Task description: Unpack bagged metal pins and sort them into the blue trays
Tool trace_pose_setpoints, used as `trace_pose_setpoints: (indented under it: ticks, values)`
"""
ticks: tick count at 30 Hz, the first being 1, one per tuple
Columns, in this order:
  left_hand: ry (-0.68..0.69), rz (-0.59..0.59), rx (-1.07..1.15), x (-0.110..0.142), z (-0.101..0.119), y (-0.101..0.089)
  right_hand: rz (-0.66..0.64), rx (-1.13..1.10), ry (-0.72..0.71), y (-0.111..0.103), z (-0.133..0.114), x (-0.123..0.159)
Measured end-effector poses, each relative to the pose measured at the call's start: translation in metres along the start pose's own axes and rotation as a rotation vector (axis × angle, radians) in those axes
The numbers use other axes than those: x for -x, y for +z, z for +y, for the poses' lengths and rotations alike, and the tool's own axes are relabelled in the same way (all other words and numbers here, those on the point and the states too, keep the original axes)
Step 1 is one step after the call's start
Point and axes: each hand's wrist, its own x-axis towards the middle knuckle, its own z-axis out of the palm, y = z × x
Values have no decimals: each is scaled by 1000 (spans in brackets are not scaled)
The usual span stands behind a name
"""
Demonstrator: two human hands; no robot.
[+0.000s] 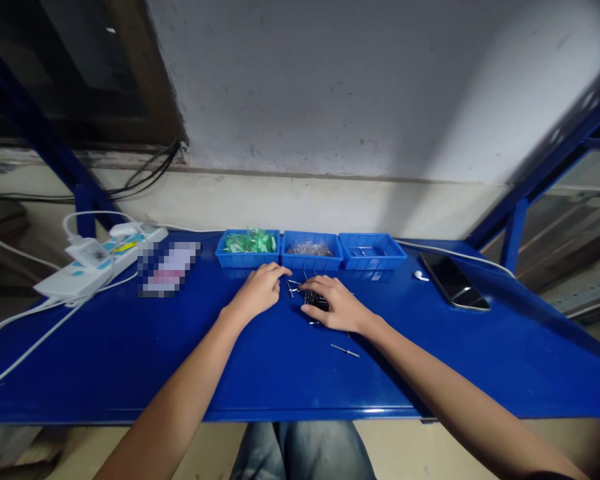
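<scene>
1. Bottom center: somebody's jeans (325, 450), right under the near edge of the blue table (130, 360).
2. Just up from there, a lone metal pin (345, 350) lies on the tabletop, kinda slanted, apart from the rest.
3. Middle of the frame: right hand (337, 305) is over the pin pile (310, 297), thumb and fingers apart, covering a good chunk of it. Some loose pins poke out on the left side of the pile.
4. Left hand (261, 288) is just left of that, index finger stretched toward the pins, other fingers curled. Can't tell if it's pinching anything.
5. Right side: phone (454, 281) lying flat, white earbud (421, 275) near it. Left side: white power strip (95, 267) with stuff plugged in.
6. Behind the hands, three blue bins in a row: left bin (249, 260) has green packets, middle bin (311, 262) has brownish bits, right bin (373, 261) has a few pins.
7. Way back: grey wall (305, 87).
</scene>
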Motion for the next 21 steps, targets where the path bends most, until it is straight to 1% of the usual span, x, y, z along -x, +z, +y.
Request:
trace_pose_setpoints:
  ticks: [4, 6, 8, 10, 12, 13, 15, 18, 19, 21]
  values:
    - [-20, -90, -47, 2, -4, -9, -16, -99, -40, -4, -2, 5]
    - [-25, -113, -46, 3, -2, -12, 10, -135, -49, -5, -2, 5]
    - [-25, -127, -47, 4, 0, -12, 88, -156, -25, -6, 0, 5]
    - [-13, -132, -47, 4, 1, -12, 191, -152, 42, -6, 4, 4]
    - [11, -142, -33, 5, 3, -11, 244, -122, 114, -5, 9, 2]
    - [25, -147, -23, 5, 4, -11, 244, -102, 139, -4, 11, 2]
    - [49, -153, -9, 6, 5, -10, 201, -61, 152, -1, 13, 2]
    - [88, -159, -7, 7, 5, -7, 118, -18, 104, 1, 11, 1]
    - [108, -162, 0, 7, 5, -6, 110, -12, 84, 1, 10, 0]
    - [148, -147, 33, 7, 5, -6, 145, -3, 59, 0, 6, -1]
